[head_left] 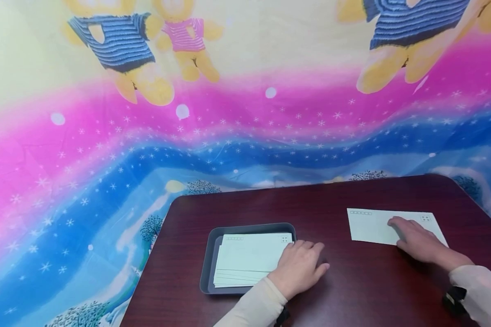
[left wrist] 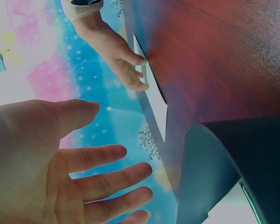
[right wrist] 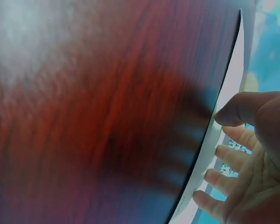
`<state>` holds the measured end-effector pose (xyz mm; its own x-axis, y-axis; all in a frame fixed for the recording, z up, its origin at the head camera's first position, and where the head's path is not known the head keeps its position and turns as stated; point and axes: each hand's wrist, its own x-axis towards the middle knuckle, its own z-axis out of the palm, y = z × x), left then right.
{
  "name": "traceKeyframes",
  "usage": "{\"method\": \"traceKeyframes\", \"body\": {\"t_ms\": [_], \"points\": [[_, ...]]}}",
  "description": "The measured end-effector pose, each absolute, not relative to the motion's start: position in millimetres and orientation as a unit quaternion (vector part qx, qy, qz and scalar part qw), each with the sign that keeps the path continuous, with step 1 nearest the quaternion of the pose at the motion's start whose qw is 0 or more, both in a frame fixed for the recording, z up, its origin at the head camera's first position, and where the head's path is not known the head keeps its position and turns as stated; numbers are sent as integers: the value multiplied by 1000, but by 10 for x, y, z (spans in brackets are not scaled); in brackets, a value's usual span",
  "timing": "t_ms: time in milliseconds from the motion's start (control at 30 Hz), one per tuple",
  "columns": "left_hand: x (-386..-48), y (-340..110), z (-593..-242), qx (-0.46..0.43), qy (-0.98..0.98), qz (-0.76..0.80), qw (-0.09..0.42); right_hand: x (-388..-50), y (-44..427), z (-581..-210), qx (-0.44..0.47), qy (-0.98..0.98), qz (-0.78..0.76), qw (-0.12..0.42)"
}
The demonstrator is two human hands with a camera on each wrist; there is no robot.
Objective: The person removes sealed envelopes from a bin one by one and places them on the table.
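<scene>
Several pale envelopes [head_left: 249, 254] lie stacked in a shallow grey tray [head_left: 204, 272] on the left part of the table. My left hand [head_left: 298, 268] hovers by the tray's right side with nothing held; its fingers look spread and nearly straight in the left wrist view, apart from the tray wall [left wrist: 200, 158]. A single envelope [head_left: 370, 227], with printed boxes along its top, lies flat on the table to the right. Over its right half my right hand [head_left: 421, 240] rests, thumb and fingertips touching the paper, fingers relaxed, as the right wrist view shows [right wrist: 261, 163].
A dark red-brown wooden table [head_left: 335, 295] carries everything. Behind it hangs a colourful cloth [head_left: 270, 136] with teddy bears and snowflakes, reaching down past the table's back edge. The tray's raised rim borders the envelope stack.
</scene>
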<state>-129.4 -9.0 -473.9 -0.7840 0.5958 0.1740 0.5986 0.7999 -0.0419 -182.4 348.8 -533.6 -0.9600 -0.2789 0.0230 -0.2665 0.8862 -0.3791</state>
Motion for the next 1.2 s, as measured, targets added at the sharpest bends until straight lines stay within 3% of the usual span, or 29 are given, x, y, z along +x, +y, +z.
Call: {"method": "traceKeyframes", "body": {"t_ms": [433,1200], "points": [[-1290,12,-4732,-322,-943,-5,86,-1983,3620,-5361,-138,972,-190,32],[-1317,158,-4703,-320,-947,-7,38,-2181,3894,-5364,-152,969,-193,36]]}}
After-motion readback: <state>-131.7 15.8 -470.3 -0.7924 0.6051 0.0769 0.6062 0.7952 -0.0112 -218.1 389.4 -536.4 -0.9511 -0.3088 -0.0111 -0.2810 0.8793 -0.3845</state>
